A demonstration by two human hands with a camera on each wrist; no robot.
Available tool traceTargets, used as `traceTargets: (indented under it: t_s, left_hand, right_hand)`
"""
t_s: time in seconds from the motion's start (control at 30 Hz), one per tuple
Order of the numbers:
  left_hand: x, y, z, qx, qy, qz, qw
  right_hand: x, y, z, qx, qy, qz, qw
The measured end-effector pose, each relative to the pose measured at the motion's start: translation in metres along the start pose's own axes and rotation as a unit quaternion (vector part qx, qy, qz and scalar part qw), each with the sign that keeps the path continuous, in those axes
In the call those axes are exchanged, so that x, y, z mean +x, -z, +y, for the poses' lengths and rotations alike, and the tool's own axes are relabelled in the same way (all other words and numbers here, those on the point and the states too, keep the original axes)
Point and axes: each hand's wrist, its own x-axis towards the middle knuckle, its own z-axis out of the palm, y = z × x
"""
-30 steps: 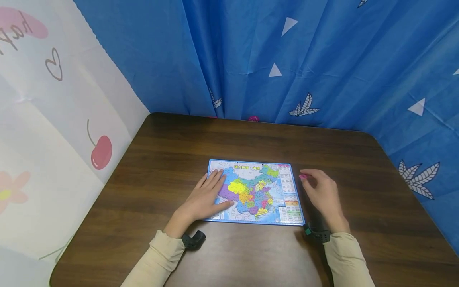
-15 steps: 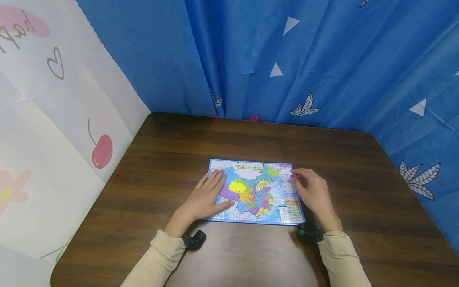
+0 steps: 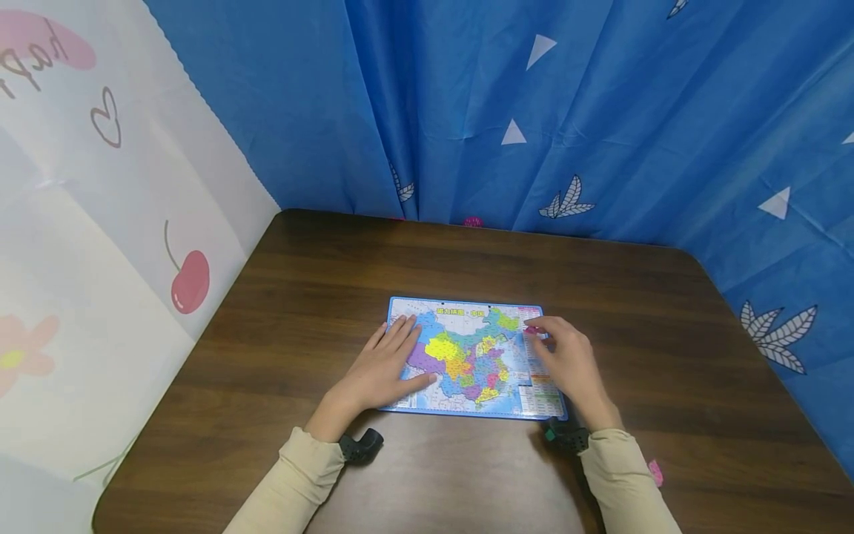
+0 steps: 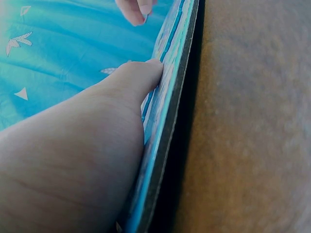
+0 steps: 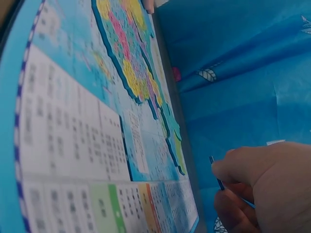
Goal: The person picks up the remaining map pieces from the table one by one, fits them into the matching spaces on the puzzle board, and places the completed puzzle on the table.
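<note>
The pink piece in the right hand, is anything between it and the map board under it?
Nothing visible blocks it. The right hand pinches the pink piece above the upper right part of the map board. The left hand rests flat on the board's left side, well away.

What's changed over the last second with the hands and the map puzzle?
The right hand, pinching a small pink piece, moved left from the bare table onto the right part of the map board. The left hand stayed flat on the board's left side, and the board did not shift.
</note>
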Motion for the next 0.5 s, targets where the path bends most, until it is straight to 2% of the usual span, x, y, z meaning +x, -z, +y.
traceTargets:
  t_s: [0.5]
  left_hand:
    - [0.0, -0.002, -0.001, -0.001, -0.002, 0.0, 1.0]
  right_hand:
    - [0.002, -0.015, -0.006, 0.016, 0.024, -0.017, 0.999]
